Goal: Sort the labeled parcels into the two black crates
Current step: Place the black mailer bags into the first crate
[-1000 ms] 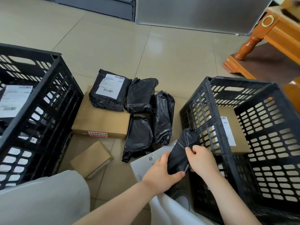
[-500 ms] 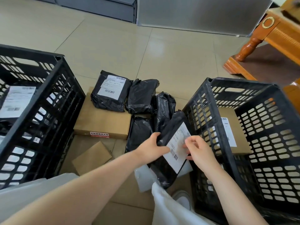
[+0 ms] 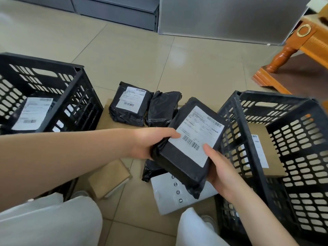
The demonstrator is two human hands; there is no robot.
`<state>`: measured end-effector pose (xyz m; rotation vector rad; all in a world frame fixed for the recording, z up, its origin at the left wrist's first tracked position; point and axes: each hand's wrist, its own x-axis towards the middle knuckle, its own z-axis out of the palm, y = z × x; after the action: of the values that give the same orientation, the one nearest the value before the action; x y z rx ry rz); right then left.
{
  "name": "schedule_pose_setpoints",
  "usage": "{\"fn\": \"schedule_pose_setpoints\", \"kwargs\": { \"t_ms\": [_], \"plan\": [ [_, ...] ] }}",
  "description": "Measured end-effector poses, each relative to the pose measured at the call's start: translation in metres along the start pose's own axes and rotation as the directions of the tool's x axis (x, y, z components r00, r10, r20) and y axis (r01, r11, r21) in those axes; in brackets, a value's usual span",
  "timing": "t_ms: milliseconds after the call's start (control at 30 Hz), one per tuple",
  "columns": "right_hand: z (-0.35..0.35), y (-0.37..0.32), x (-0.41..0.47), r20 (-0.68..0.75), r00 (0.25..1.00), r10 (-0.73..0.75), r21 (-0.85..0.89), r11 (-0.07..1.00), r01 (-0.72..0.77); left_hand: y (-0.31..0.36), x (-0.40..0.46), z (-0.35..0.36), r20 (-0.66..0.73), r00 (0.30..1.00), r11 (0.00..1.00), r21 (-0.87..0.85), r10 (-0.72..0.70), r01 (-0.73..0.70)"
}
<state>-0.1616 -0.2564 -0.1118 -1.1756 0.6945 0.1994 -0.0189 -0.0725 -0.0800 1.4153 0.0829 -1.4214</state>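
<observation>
Both hands hold one black plastic-wrapped parcel with a white shipping label (image 3: 188, 144) above the floor, label side up. The left hand (image 3: 150, 142) has its grip closed on the parcel's 9 o'clock edge, thumb lying across the label's corner. The right hand (image 3: 218, 167) has its grip closed on the 5 o'clock edge, thumb pressed beside the barcode and fingers underneath (hidden from view).

Directly below the parcel, on the beige tiled floor (image 3: 142, 59), lies a flat grey mailer with small printed symbols (image 3: 177, 194). At 7 o'clock of the parcel sits a small brown cardboard box (image 3: 108, 178). At 11 o'clock, a second black labelled parcel (image 3: 131, 105) rests on a large flat brown cardboard box (image 3: 106, 118), with an unlabelled-side-up black bag parcel (image 3: 163, 107) touching its right flank.

At 3 o'clock stands the right black slotted plastic crate (image 3: 248, 157), holding a brown labelled box (image 3: 264, 153). At 9 o'clock stands the left black slotted plastic crate (image 3: 71, 96), holding a black parcel with a white label (image 3: 32, 112). At 1 o'clock, far off, an orange wooden furniture leg (image 3: 280, 59) is visible.
</observation>
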Motion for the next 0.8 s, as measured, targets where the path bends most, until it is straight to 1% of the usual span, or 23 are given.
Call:
{"fn": "schedule_pose_setpoints", "kwargs": {
  "t_ms": [167,267,300,367,467,633,733,800],
  "plan": [
    [0.032,-0.005,0.009,0.039,0.999,-0.025,-0.168,0.985,0.032,-0.02,-0.037,-0.03,-0.099,0.995,0.984,0.171,-0.025,0.042],
    [0.055,-0.012,0.018,0.087,0.996,-0.015,-0.224,0.974,0.034,-0.039,-0.059,-0.043,-0.076,0.996,0.992,0.115,-0.037,0.045],
    [0.064,-0.015,0.02,0.106,0.994,-0.008,-0.241,0.97,0.034,-0.045,-0.063,-0.046,-0.1,0.995,0.997,0.075,-0.02,0.028],
    [0.083,-0.02,0.025,0.128,0.992,0.001,-0.268,0.963,0.034,-0.054,-0.069,-0.054,-0.201,0.979,0.999,-0.032,0.031,-0.038],
    [0.115,-0.024,0.035,0.179,0.984,-0.006,-0.343,0.937,0.068,-0.059,-0.079,-0.076,-0.356,0.93,0.977,-0.148,0.092,-0.153],
    [0.162,-0.035,0.042,0.265,0.964,-0.002,-0.427,0.896,0.119,-0.06,-0.103,-0.104,-0.465,0.869,0.963,-0.113,0.168,-0.246],
    [0.192,-0.045,0.041,0.333,0.942,0.04,-0.487,0.863,0.136,-0.062,-0.127,-0.125,-0.506,0.834,0.947,-0.092,0.222,-0.308],
    [0.21,-0.052,0.039,0.377,0.924,0.058,-0.545,0.821,0.17,-0.064,-0.143,-0.145,-0.539,0.807,0.933,-0.099,0.242,-0.345]
  ]
}}
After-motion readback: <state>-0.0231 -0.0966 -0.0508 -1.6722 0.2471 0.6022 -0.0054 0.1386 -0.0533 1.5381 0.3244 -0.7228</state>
